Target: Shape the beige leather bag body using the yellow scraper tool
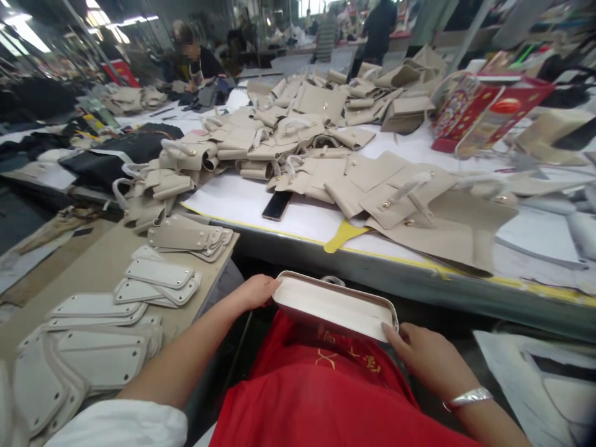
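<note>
Over my lap I hold a beige handbag piece [333, 307], long and narrow with rounded corners. A raised rim runs around its pale, flat face, and part of a handle shows behind it. My left hand [259, 291] is closed on its left end, fingers partly hidden behind the rim. At the right end my right hand [426, 355] grips the corner, thumb over the edge. To my left lie stacks of pale base panels [100, 357] with dark studs at their corners. Beyond them sits a pile of beige strips [186, 237].
Many beige bag parts [302, 133] with handles cover the table ahead. A phone [277, 205] and a yellow flat tool [344, 236] lie near its front edge. A red patterned bag [484, 112] stands at the right. A person [198, 59] works beyond the table.
</note>
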Demonstrator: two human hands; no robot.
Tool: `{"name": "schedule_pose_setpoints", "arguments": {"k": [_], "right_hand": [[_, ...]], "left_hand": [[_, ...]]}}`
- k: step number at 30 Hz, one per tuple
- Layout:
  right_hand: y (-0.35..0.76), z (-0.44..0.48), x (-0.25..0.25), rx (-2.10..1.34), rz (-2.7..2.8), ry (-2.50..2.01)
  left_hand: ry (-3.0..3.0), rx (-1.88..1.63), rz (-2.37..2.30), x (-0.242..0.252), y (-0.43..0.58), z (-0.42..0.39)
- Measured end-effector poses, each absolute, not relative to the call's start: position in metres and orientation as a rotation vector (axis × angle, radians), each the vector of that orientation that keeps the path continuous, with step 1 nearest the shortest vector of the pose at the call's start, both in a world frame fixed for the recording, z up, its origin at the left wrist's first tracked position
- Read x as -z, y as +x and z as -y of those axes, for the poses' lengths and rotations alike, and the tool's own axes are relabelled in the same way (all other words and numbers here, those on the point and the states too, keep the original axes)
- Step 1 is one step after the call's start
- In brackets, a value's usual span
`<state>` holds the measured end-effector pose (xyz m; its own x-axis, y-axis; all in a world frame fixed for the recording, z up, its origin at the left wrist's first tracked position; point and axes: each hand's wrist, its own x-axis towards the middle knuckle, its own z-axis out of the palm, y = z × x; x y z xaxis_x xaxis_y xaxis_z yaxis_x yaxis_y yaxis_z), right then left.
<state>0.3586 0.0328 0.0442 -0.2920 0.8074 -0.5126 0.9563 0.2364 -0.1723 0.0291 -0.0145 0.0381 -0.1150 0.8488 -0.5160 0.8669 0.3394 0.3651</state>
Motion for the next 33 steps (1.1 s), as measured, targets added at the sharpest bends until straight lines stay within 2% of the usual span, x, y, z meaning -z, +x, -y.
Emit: {"name": "schedule_pose_setpoints", "arguments": {"k": [3, 8, 11, 17, 20, 25, 33], "right_hand": [[0.357, -0.034, -0.045, 0.604, -2.196, 1.639], [0.351, -0.043, -0.048, 0.492, -2.225, 1.489], [0.349, -0.042, -0.047, 0.386, -2.272, 1.346], [0.351, -0.031, -0.04, 0.314, -2.322, 1.402], [0.357, -0.029, -0.041, 0.357, -2.389, 1.352], [0.361, -0.03, -0.046, 0.562, -2.295, 1.634], [0.355, -0.034, -0.049, 0.513, -2.256, 1.631]], "left_hand": [[1.282, -0.158, -1.86, -0.039, 0.025, 0.015], [1.653, 0.16, -2.115, -0.041, 0.039, 0.01], [1.696, 0.222, -2.178, -0.039, 0.048, 0.009], [1.785, 0.262, -2.127, -0.038, 0.049, 0.013], [1.799, 0.235, -2.103, -0.038, 0.049, 0.014], [1.727, 0.134, -2.082, -0.038, 0.046, 0.015], [1.288, -0.026, -1.943, -0.044, 0.033, 0.018]]}}
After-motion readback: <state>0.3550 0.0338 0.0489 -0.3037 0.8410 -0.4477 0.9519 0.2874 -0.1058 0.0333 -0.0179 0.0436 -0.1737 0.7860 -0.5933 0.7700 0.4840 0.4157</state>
